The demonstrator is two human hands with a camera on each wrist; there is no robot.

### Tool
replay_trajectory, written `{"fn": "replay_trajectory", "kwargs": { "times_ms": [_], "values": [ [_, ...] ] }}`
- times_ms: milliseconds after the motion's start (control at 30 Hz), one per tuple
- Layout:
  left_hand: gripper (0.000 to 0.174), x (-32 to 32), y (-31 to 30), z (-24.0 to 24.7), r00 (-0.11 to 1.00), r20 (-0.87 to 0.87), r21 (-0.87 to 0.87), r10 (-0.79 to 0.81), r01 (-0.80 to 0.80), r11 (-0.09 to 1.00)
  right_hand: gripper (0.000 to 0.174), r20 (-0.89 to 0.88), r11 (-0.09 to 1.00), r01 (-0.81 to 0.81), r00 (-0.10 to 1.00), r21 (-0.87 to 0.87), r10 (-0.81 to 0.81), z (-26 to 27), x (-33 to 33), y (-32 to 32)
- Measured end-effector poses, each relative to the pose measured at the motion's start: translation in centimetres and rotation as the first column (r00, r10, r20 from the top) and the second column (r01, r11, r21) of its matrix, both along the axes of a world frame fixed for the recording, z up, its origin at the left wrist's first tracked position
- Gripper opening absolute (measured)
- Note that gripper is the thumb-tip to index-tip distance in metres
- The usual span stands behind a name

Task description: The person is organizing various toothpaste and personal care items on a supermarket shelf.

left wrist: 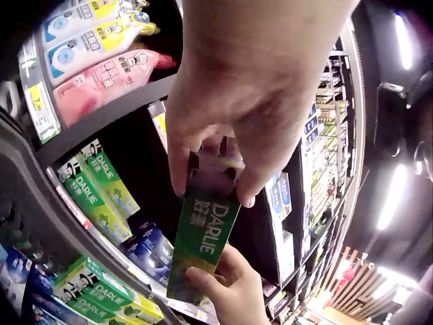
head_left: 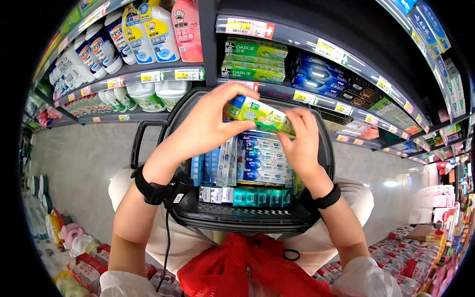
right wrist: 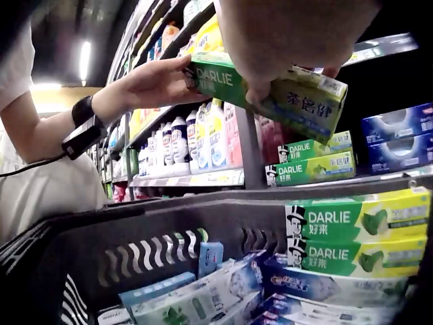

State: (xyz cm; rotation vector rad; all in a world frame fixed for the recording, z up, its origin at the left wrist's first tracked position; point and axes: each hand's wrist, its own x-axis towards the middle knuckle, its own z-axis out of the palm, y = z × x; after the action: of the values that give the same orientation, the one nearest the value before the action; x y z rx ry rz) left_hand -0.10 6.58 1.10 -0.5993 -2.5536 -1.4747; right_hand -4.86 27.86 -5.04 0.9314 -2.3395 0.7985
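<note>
A green Darlie toothpaste box (head_left: 261, 115) is held level above a dark shopping basket (head_left: 247, 218). My left hand (head_left: 210, 123) grips its left end, fingers curled over the top. My right hand (head_left: 303, 141) pinches the right end. The left wrist view shows the green box (left wrist: 203, 237) between both hands, and the right wrist view shows the box (right wrist: 270, 91) over the basket wall (right wrist: 135, 237). Several toothpaste boxes (head_left: 260, 161) lie packed inside the basket.
Shelves ahead hold more Darlie boxes (head_left: 255, 62), dark blue boxes (head_left: 316, 74) and cleaner bottles (head_left: 148, 32) at the upper left. A red mesh bag (head_left: 247, 270) lies in my lap. Packaged goods line the floor on both sides.
</note>
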Motion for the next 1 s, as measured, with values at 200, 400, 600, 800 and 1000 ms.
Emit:
{"fn": "replay_trajectory", "kwargs": {
  "times_ms": [200, 400, 600, 800, 1000],
  "values": [
    [0.034, -1.4, -5.4, 2.1, 0.922, -0.183, 0.377, 0.341, -0.255, 0.891, 0.043, -0.227, 0.996, 0.09, 0.97, 0.013, -0.085, 1.6, -4.9, -2.7],
    [0.03, -0.9, -8.5, 2.8, 0.879, -0.016, 0.457, 0.477, -0.418, 0.785, 0.039, -0.228, 0.984, 0.135, 0.968, 0.115, -0.106, 0.3, -11.9, -6.2],
    [0.026, -0.8, -9.5, 3.3, 0.881, -0.019, 0.485, 0.473, -0.406, 0.775, 0.04, -0.244, 0.902, 0.286, 0.946, 0.325, -0.212, 0.0, -16.2, -9.3],
    [0.024, -1.4, -9.5, 3.3, 0.901, -0.006, 0.559, 0.435, -0.358, 0.748, 0.041, -0.226, 0.875, 0.311, 0.944, 0.371, -0.24, -1.4, -18.3, -9.7],
    [0.023, -1.9, -9.1, 3.4, 0.906, -0.025, 0.62, 0.423, -0.318, 0.717, 0.038, -0.299, 0.849, 0.338, 0.927, 0.405, -0.226, -1.4, -18.9, -9.6]
  ]
}}
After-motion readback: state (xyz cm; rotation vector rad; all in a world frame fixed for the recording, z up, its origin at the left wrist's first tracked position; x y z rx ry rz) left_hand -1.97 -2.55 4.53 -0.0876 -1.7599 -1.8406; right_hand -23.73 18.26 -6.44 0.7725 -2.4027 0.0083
